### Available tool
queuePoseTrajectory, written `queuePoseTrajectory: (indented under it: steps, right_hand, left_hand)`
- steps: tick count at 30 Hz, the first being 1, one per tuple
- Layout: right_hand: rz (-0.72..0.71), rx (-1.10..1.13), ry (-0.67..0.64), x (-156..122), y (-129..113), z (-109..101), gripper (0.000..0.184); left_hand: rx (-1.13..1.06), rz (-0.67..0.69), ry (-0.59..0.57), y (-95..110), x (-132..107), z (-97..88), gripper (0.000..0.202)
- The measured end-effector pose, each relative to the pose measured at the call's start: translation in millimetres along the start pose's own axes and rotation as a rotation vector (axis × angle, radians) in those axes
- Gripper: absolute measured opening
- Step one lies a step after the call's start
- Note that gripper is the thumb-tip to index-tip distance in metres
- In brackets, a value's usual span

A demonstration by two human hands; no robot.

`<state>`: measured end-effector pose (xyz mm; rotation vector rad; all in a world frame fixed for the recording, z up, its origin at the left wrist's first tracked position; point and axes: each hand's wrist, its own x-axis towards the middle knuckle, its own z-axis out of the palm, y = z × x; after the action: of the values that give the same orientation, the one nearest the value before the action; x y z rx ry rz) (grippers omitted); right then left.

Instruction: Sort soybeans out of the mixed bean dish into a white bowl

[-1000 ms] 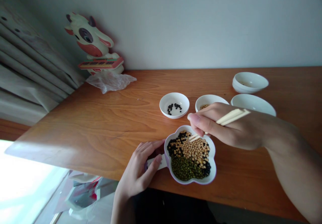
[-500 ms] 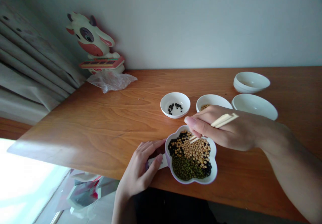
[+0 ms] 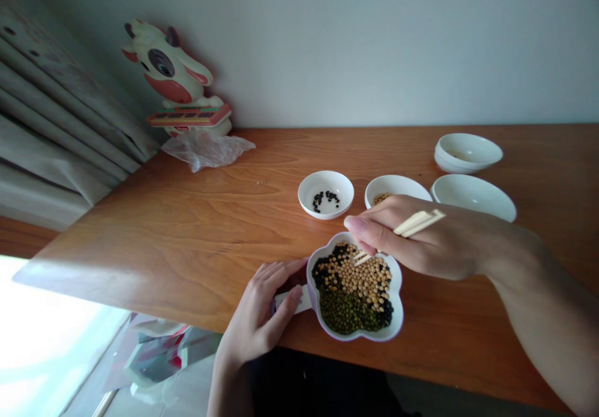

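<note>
My left hand point(image 3: 264, 314) is closed round the short handle of a flower-shaped dish point(image 3: 397, 326), white inside with a purple rim. In the dish lie soybeans point(image 3: 362, 273), green mung beans point(image 3: 349, 314) and black beans point(image 3: 334, 261), in partly mixed patches. My right hand point(image 3: 402, 236) is over the dish's far right side, pinching a pair of wooden chopsticks point(image 3: 416, 223). Their tips point down at the soybeans; whether a bean is between them I cannot tell. A white bowl point(image 3: 306, 201) beyond the dish holds several black beans.
Another white bowl point(image 3: 407, 183) holds soybeans, partly hidden by my right hand. A white bowl point(image 3: 477, 195) stands right of it, with stacked bowls point(image 3: 468, 155) behind. At the back left are a cow-shaped toy keyboard point(image 3: 182, 86) and a plastic bag point(image 3: 208, 150) on the wooden table point(image 3: 210, 230).
Almost nothing differs. The chopstick tips have shifted very slightly among the soybeans, while my left hand stays on the handle.
</note>
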<state>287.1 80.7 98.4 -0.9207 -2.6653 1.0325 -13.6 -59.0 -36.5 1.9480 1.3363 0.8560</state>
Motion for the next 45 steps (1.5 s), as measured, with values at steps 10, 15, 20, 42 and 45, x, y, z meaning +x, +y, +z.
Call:
queuePoseTrajectory:
  steps: [10, 15, 20, 42, 45]
  right_hand:
    - [-0.001, 0.042, 0.009, 2, 2, 3, 0.074]
    - [0.004, 0.083, 0.017, 0, 4, -1, 0.072]
    - [0.049, 0.045, 0.01, -6, 1, -7, 0.068]
    - [0.052, 0.029, -0.041, 1, 1, -1, 0.069]
    - [0.067, -0.004, -0.013, -4, -2, -10, 0.069]
  left_hand:
    - [0.005, 0.0, 0.0, 1, 1, 0.5, 0.052]
    - [-0.003, 0.0, -0.002, -1, -1, 0.6, 0.052]
    - [-0.005, 0.0, -0.002, -1, -1, 0.7, 0.052]
    - [0.001, -0.015, 0.011, -1, -2, 2.0, 0.05]
    - [0.005, -0.017, 0.015, -1, -3, 2.3, 0.049]
